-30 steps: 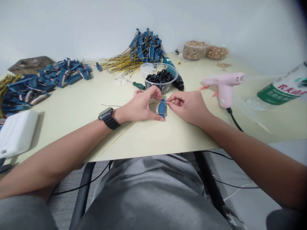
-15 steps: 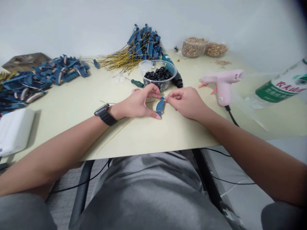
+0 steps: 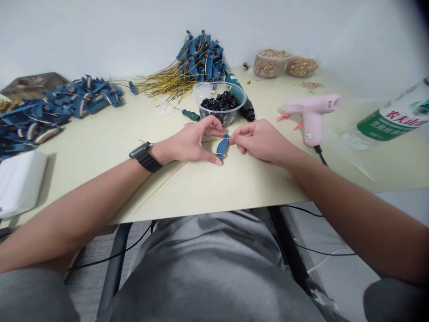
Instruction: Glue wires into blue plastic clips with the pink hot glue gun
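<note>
My left hand (image 3: 191,142) pinches a small blue leaf-shaped piece (image 3: 221,147) between thumb and forefinger, just above the pale table (image 3: 234,188). A thin yellow wire (image 3: 161,188) runs from the piece back under that hand toward the table's front edge. My right hand (image 3: 259,139) meets it from the right, fingers closed in a pinch on the wire's end at the top of the blue piece. A dark watch sits on my left wrist.
A clear bowl of black beads (image 3: 221,105) stands just behind my hands, with a green screwdriver (image 3: 190,115) and a rotary tool (image 3: 241,96). A pink glue gun (image 3: 310,114) stands right, a bottle (image 3: 392,118) far right. Blue wired pieces are piled behind (image 3: 197,58) and left (image 3: 50,112).
Both hands and the blue piece have shifted slightly left and away from me; the blue piece has tilted a little. The grips look the same.
</note>
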The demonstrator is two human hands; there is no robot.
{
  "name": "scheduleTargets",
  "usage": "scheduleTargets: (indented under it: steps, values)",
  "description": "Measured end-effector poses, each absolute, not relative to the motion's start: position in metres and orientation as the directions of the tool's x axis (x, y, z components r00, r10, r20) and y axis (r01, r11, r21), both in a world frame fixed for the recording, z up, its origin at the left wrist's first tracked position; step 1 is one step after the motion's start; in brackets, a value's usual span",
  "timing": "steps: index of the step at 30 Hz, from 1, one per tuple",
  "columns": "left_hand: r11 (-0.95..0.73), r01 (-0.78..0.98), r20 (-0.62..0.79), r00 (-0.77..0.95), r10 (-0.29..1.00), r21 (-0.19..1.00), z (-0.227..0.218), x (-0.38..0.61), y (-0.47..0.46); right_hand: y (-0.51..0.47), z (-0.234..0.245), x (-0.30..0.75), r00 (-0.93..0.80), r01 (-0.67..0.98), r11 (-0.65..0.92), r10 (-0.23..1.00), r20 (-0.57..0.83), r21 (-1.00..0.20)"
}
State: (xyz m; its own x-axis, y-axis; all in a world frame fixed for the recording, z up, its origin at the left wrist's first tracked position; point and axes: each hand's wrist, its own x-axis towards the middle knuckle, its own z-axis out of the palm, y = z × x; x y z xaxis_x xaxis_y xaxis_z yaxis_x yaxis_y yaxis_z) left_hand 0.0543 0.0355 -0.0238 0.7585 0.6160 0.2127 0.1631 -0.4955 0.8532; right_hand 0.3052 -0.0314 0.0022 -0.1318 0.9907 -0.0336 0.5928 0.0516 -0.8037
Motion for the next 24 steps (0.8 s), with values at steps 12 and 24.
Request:
scheduleTargets:
  steps: [12,24]
  values:
    - [-0.493,0.169,0.184,0.787,0.589,0.853,-0.023,0.051,0.038,-0.031,0.009,0.304,-0.161,0.474,-0.056,0.976,-0.149,-0.879]
    - [-0.524,0.153,0.17,0.838,0.518,0.838,-0.012,0.043,0.043,-0.027,0.004,0.303,-0.044,0.413,-0.069,0.994,-0.096,-0.908]
